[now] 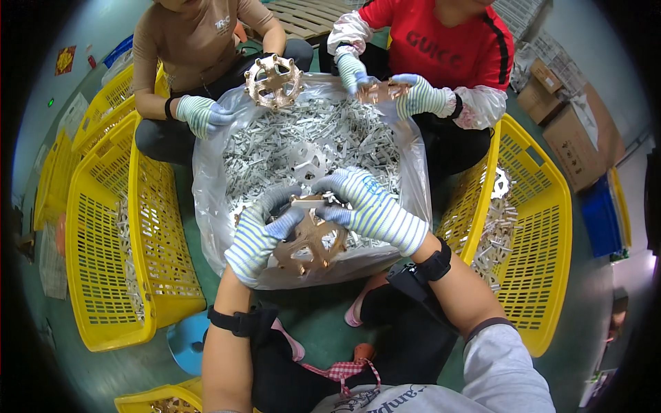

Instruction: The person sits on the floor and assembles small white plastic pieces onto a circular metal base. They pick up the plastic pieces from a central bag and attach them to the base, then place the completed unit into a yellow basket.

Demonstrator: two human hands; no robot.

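Note:
In front of me, just over the near edge of a lined bin, I hold a copper-coloured spoked metal wheel (313, 244) tilted between both gloved hands. My left hand (261, 230), in a blue-and-white striped glove, is closed at its upper left rim. My right hand (375, 210) is closed at the upper right rim. A short pale strip (308, 204) lies across the wheel's top, between my thumbs and fingertips; which fingers bear on it is partly hidden. Beneath spreads a heap of small grey-white strips (255, 155), with a silvery perforated disc (305, 162) on top.
Clear plastic lining (210, 179) edges the bin. Yellow baskets stand left (165, 241) and right (544, 227), holding loose strips. Across sit two gloved co-workers, one with a copper-coloured wheel (273, 81), the other with a copper-coloured piece (379, 91). A blue round object (186, 344) is low left.

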